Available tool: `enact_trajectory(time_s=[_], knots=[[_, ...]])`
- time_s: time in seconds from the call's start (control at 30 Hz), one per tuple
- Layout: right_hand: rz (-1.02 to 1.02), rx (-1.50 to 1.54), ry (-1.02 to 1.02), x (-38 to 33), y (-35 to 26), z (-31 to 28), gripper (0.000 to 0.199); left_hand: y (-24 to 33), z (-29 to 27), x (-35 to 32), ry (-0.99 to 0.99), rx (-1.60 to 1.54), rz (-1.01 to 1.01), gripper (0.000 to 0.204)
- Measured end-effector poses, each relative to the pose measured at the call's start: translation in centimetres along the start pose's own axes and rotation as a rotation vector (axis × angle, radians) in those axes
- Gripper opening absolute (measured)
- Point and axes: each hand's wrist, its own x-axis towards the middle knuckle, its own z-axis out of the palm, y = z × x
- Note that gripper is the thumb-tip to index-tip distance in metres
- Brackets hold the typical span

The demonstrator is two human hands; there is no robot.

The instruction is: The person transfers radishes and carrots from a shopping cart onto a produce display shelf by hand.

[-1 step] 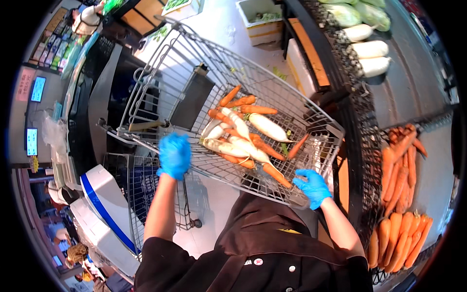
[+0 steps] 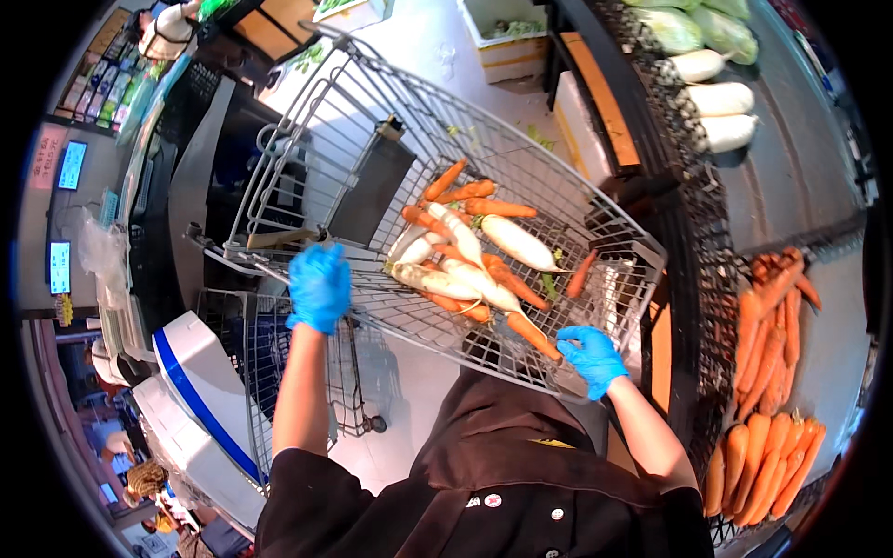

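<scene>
A wire shopping cart (image 2: 445, 346) stands before me with several white radishes (image 2: 519, 244) and carrots (image 2: 505, 206) loose on its floor. My left hand (image 2: 319, 288), in a blue glove, is curled closed over the cart's near side rim; whatever is inside its fingers is hidden. At the cart's near right corner, my gloved right hand (image 2: 593, 360) has thumb and forefinger apart beside the tip of a carrot (image 2: 533, 336). Whether it touches that carrot I cannot tell. One carrot (image 2: 580, 273) lies apart from the pile.
A display stand on the right holds carrots (image 2: 765, 465), white radishes (image 2: 721, 99) and wrapped cabbages (image 2: 726, 35). A second cart (image 2: 265, 372) and white foam boxes (image 2: 186, 418) are at lower left. At the back stands a foam box (image 2: 507, 56) of greens.
My right hand has moved slightly left, closer to the carrot tip. My left hand has shifted a little left along the cart rim. The whole view has shifted slightly.
</scene>
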Motion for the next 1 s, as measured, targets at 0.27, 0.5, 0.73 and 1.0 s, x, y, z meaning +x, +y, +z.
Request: enact_trajectory(time_s=[0.27,0.5,0.73,1.0], knots=[[0.165,-0.506,-0.452,10.7,-4.8,9.1,0.023,-3.2,-0.4,-1.2,-0.269,-0.163,-0.572,0.011],[0.622,0.127,-0.606,17.2,-1.5,15.2,0.024,-2.9,-0.2,-0.8,-0.128,-0.203,-0.413,0.006],[0.157,0.386,-0.506,20.9,-4.9,9.4,0.013,-3.2,-0.6,-1.7,-0.148,-0.202,-0.439,0.004],[-0.121,-0.741,-0.274,14.7,0.1,16.8,0.032,-3.0,-0.7,-0.8,-0.166,-0.181,-0.416,0.008]])
